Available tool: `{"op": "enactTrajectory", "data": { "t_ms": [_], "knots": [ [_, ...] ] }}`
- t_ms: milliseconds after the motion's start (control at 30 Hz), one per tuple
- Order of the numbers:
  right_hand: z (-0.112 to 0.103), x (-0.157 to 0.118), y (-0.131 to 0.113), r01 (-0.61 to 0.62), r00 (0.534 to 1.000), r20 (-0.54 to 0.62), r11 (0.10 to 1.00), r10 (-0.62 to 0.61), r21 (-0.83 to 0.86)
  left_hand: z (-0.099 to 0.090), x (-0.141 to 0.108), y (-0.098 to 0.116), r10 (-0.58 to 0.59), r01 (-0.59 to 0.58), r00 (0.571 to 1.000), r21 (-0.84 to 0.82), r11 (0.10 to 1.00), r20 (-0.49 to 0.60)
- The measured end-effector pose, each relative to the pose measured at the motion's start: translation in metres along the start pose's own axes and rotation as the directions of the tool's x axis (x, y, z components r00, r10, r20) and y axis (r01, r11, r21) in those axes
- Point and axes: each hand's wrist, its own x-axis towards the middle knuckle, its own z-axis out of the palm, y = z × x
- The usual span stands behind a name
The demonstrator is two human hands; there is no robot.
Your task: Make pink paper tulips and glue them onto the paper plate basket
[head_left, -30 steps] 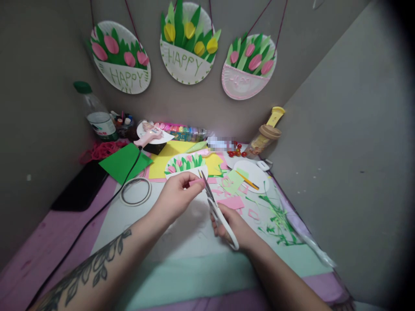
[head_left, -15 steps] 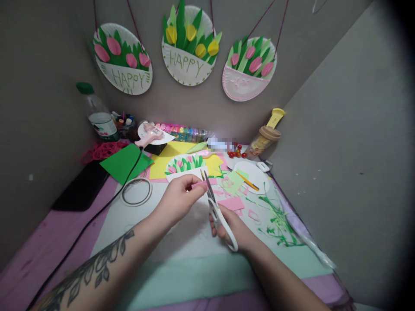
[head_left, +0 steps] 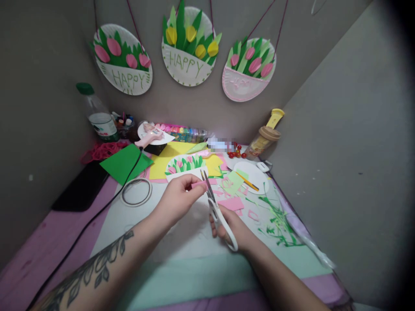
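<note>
Pinched between thumb and fingers of my left hand (head_left: 183, 194) is a small piece of pink paper (head_left: 198, 185). My right hand (head_left: 231, 226) is closed round the white handles of a pair of scissors (head_left: 212, 201), whose slightly parted blades point up beside the pink paper and my left fingertips. Just beyond my left hand lies a white paper plate (head_left: 181, 174) with pink tulips and green leaves. A pink paper sheet (head_left: 231, 203) and pink scraps (head_left: 253, 215) are near the scissors on the right.
Green paper strips (head_left: 280, 222) are scattered at the right, near a white plate (head_left: 256, 166) with a yellow pencil (head_left: 247, 181). On the left are a tape roll (head_left: 136, 192), a black cable (head_left: 106, 211), green paper (head_left: 126, 164) and a bottle (head_left: 102, 121). Decorated plates (head_left: 189, 65) hang behind.
</note>
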Motion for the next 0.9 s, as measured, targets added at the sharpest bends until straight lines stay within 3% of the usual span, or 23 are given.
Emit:
{"op": "enactTrajectory", "data": {
  "t_ms": [433,567,700,900],
  "knots": [
    [-0.001,0.0,-0.004,-0.013,1.0,0.005,1.0,0.013,0.015,-0.004,0.003,-0.004,0.059,-0.059,0.998,0.001,0.998,-0.033],
    [-0.001,0.001,-0.003,-0.022,1.0,0.007,1.0,0.022,0.0,-0.004,0.005,-0.007,0.077,-0.087,0.992,-0.103,0.991,-0.1],
    [0.001,0.003,0.002,-0.03,1.0,0.006,0.999,0.029,0.013,0.0,0.005,-0.007,0.008,-0.042,0.988,-0.217,0.975,-0.155],
    [0.002,0.002,0.009,-0.004,1.0,-0.026,0.999,0.005,0.043,0.007,0.005,-0.015,0.001,-0.015,0.997,-0.183,0.983,-0.073]
  ]
}}
